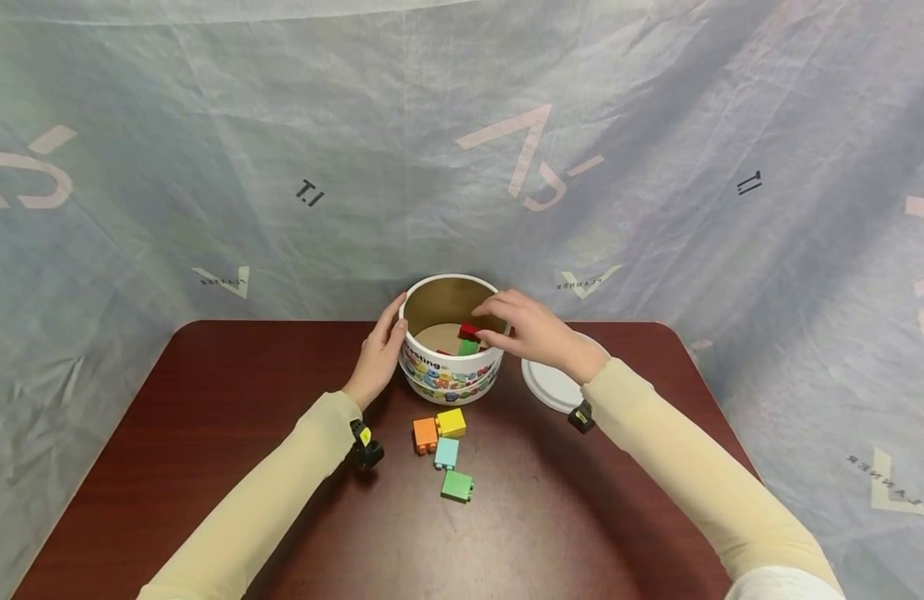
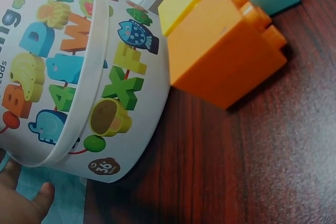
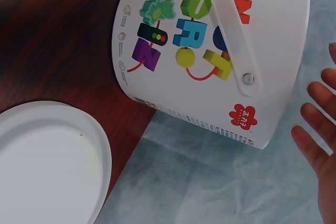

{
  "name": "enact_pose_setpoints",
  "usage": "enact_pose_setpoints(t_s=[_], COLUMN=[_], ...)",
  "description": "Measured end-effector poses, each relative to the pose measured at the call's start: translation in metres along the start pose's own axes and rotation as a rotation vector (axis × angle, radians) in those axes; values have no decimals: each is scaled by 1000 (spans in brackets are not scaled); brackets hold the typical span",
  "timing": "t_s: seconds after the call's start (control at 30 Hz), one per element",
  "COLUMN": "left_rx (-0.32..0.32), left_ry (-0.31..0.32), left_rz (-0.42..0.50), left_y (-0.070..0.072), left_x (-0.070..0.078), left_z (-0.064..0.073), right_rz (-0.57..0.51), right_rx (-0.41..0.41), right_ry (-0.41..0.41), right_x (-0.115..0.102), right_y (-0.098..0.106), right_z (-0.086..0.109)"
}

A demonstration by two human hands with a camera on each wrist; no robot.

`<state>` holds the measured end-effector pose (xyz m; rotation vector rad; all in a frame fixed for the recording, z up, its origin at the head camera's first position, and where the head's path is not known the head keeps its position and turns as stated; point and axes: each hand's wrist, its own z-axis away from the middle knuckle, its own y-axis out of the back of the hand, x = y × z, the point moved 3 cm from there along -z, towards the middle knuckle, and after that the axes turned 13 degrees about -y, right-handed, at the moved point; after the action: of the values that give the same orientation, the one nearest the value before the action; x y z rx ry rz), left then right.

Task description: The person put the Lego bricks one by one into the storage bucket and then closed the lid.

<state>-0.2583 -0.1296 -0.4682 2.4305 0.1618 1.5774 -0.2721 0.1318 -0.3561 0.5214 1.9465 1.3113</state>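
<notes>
A white toy bucket (image 1: 450, 379) printed with colourful letters and animals stands upright near the table's back edge. Fingers and thumb spread, my left hand (image 1: 377, 358) rests against its left side at the rim; only part of that hand shows in the left wrist view. Over the right rim reaches my right hand (image 1: 535, 333), its fingers parted and nothing visible between them. Inside the bucket lie a red brick (image 1: 469, 331) and a green brick (image 1: 468, 347), partly hidden by the front wall. In the right wrist view, the spread fingers (image 3: 317, 119) are beside the bucket's rim.
In front of the bucket lie an orange brick (image 1: 425, 435), a yellow brick (image 1: 452, 422), a light blue brick (image 1: 447, 453) and a green brick (image 1: 457, 486). A round white lid (image 1: 549, 385) lies under my right forearm. Grey cloth (image 1: 402, 167) hangs behind the dark red table (image 1: 229, 400).
</notes>
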Motion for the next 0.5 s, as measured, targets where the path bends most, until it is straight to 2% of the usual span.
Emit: enact_pose_setpoints(t_s=[0.23,0.5], left_rx=[2,0], left_ry=[1,1], left_rz=[3,5], left_y=[1,1], left_x=[0,-1], left_z=[-1,0], right_rz=[8,3], right_rx=[18,-21], right_ry=[28,18], right_x=[-4,-5], right_y=[3,1], right_z=[11,28])
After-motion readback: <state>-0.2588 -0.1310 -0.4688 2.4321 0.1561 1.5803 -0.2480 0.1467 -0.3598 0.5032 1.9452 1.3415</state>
